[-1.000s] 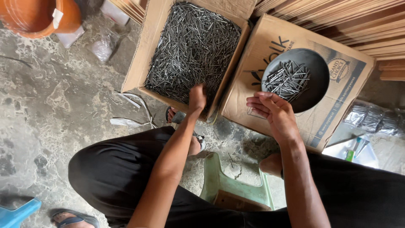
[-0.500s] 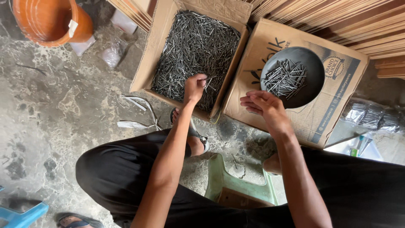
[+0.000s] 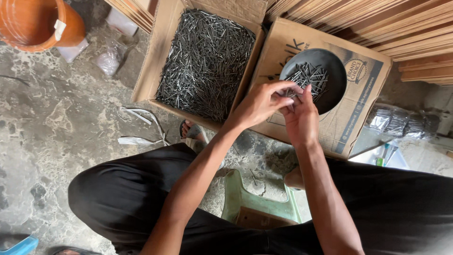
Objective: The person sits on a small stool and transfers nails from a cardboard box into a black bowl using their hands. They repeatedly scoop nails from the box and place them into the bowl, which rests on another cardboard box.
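the left hand and the right hand meet over the near edge of a dark round bowl; the two hands touch each other, fingertips drawn together; the left fingers are curled narrow and appear to pinch a few thin nails, though how many cannot be told; the right fingers stand close together, pointing up toward the bowl, and whether they grip anything cannot be told; the bowl holds a loose heap of nails and sits on top of a closed cardboard box with printed sides; just beside it on the left stands an open cardboard box filled edge to edge with a mass of dark nails; the two boxes touch along one side; behind them lie stacked wooden slats; an orange bucket stands at the upper left, well apart from the hands; white strips lie on the mottled concrete floor near the open box; a foot in a sandal shows under the left forearm; the person sits in black trousers on a green plastic stool; clear bags of nails lie at the right, beside the closed box.
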